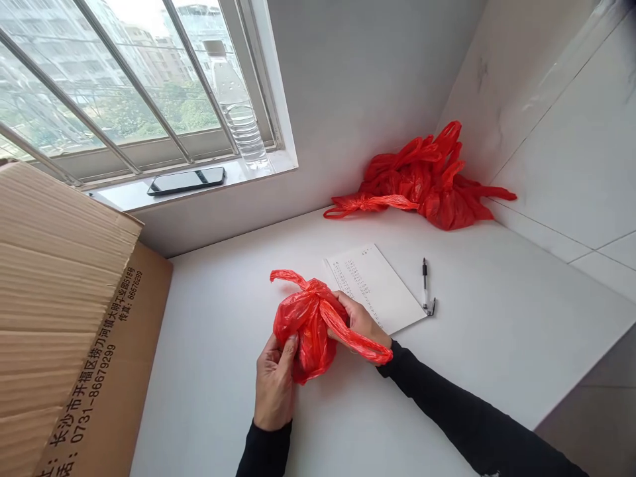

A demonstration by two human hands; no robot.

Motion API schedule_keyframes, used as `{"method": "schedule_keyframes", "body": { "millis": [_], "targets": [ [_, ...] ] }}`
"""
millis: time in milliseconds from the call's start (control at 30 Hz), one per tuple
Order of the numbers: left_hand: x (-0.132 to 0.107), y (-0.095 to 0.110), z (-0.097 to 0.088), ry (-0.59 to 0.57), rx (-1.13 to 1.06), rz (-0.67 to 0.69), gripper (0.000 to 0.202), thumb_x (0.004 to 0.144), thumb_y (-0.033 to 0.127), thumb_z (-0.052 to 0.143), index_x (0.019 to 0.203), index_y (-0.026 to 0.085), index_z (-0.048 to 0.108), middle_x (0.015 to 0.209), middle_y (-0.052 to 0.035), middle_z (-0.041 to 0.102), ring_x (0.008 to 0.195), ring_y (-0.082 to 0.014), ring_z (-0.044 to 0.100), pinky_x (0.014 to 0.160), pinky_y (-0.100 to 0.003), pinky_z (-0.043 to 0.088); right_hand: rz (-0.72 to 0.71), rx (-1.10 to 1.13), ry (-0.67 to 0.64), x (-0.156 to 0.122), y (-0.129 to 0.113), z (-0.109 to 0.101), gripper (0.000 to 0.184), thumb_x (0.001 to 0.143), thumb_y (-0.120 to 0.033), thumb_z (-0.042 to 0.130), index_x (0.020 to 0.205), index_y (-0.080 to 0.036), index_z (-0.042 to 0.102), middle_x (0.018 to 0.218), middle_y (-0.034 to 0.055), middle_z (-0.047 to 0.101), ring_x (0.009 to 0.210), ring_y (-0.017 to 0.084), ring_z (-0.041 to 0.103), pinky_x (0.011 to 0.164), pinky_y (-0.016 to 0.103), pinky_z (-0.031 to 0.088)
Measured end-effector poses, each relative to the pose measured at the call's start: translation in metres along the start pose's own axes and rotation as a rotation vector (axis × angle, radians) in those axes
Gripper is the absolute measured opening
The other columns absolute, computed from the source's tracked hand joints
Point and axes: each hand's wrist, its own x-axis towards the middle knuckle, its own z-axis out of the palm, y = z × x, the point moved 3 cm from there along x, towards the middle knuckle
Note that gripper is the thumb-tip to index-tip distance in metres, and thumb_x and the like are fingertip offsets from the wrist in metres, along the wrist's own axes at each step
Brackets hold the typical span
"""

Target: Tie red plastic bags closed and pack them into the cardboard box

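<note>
A knotted red plastic bag (312, 351) with something bulging inside is held above the white table, its two handle loops sticking out from the knot. My left hand (276, 379) grips its lower left side, thumb on top. On the other side, my right hand (362, 323) holds the bag, partly covered by one of the loops. What the bag contains cannot be made out. Just behind my right hand lies a pad of paper (385, 285) with handwriting on it. To the right of the pad are a black pen (424, 281) and its cap (432, 307).
More red plastic bags (417, 182) are heaped in the back corner against the wall. An open cardboard box (134, 311) stands at the left. On the windowsill are a phone (186, 181) and a clear water bottle (238, 112). The white table (487, 318) ends at the lower right.
</note>
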Motion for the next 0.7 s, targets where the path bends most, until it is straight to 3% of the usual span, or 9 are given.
{"method": "schedule_keyframes", "body": {
  "millis": [267,400,567,700],
  "targets": [
    [-0.006,0.003,0.004,-0.109,0.241,0.115,0.078,0.076,0.032,0.081,0.145,0.03,0.046,0.136,-0.0082,0.06,0.124,-0.0311,0.057,0.097,-0.034,0.052,-0.034,-0.084,0.048,-0.006,-0.008,0.001,0.032,0.083,-0.023,0.068,0.113,-0.021,0.057,0.091,-0.0003,0.059,0.079,0.015,0.055,0.071,0.028,0.046],
    [-0.003,-0.001,0.0,-0.129,0.203,0.12,0.075,0.08,0.03,0.078,0.146,0.031,0.044,0.131,-0.0085,0.062,0.119,-0.0298,0.059,0.094,-0.036,0.054,-0.047,-0.091,0.037,-0.006,-0.004,0.001,0.032,0.087,-0.025,0.064,0.117,-0.023,0.056,0.089,-0.0006,0.058,0.076,0.014,0.055,0.07,0.028,0.046],
    [-0.002,0.0,0.003,-0.098,0.125,0.104,0.074,0.079,0.028,0.079,0.145,0.029,0.046,0.125,-0.009,0.065,0.115,-0.0293,0.062,0.092,-0.037,0.055,-0.077,-0.039,0.026,-0.005,0.005,-0.001,0.04,0.089,-0.025,0.062,0.127,-0.026,0.049,0.104,0.0032,0.062,0.088,0.017,0.06,0.079,0.031,0.049],
    [-0.003,0.0,0.002,-0.069,0.057,0.081,0.069,0.078,0.026,0.079,0.141,0.03,0.05,0.124,-0.0076,0.065,0.115,-0.0288,0.062,0.093,-0.038,0.055,-0.085,-0.012,0.033,-0.005,0.006,-0.001,0.036,0.09,-0.026,0.059,0.125,-0.025,0.049,0.103,0.0034,0.064,0.08,0.016,0.058,0.076,0.03,0.049]
  ]
}}
